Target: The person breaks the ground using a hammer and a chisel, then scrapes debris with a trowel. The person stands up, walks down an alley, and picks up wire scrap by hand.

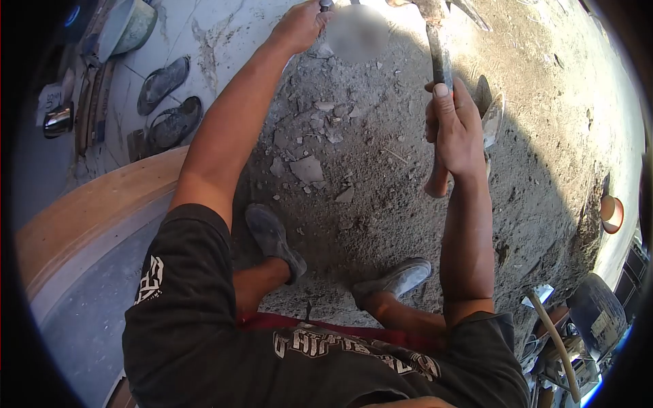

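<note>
My right hand [454, 129] is wrapped round the handle of a hammer [439, 54], thumb along the shaft. The hammer's metal head is at the top edge, partly cut off, and the handle's butt sticks out below my fist. At the top, my left hand [299, 28] is closed round a chisel-like metal rod [326, 4]; only its rounded grey end shows. Below the hands lies rough grey ground [381, 170] with broken chips and a larger flat fragment [307, 169]. A blurred round patch hides the spot beside my left hand.
Dark sandals [175, 122] lie on white tiles [204, 41] at left, near a bucket [132, 28]. A curved wooden-topped edge [102, 197] runs beside my left arm. A trowel-like tool [492, 119] lies behind my right hand. Tools and a dark container [596, 316] crowd the lower right.
</note>
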Motion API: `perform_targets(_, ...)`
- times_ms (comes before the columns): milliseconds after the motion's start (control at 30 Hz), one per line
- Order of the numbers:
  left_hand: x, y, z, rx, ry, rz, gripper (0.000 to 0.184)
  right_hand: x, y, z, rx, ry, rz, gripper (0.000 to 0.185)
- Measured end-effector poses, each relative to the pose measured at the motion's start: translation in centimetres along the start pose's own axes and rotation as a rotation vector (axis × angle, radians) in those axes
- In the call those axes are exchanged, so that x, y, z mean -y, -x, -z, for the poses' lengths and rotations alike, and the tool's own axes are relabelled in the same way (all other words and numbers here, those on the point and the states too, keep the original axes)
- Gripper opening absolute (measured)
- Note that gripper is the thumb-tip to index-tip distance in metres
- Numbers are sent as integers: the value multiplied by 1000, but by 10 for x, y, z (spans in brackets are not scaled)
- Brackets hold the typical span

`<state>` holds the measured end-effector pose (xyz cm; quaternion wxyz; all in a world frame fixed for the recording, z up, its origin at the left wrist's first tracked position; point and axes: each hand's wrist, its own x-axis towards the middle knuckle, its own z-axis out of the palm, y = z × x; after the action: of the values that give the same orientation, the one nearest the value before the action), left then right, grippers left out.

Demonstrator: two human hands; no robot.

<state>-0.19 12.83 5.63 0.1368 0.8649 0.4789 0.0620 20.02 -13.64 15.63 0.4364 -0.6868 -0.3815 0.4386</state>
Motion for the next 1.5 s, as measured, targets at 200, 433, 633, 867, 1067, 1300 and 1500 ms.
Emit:
perform_targets(200, 1, 8, -3, -44, 332, -108, 25, 59, -21, -20, -14, 24, 385, 39)
perform_targets(433, 23, 13, -5, -73, 395, -147, 19, 9, -65, -57, 49, 431, 175, 47)
perform_targets(633, 30, 12, -5, -22, 427, -154, 22, 51, -39, -60, -19, 203, 306, 46)
perform_targets(867, 37, 12, -21, 14, 392, -150, 24, 57, -45, -51, -6, 320, 254, 46)
perform_targets(1067, 31, 5, -15, -84, 349, -197, 26, -7, -81, -59, -25, 691, 446, 43)
perform_targets(1300, 28, 9, -7, -13, 311, -150, 30, 35, -49, -60, 34, 470, 341, 45)
perform_targets(1500, 12, 27, -14, -42, 359, -119, 28, 27, -43, -34, 72, 406, 106, 48)
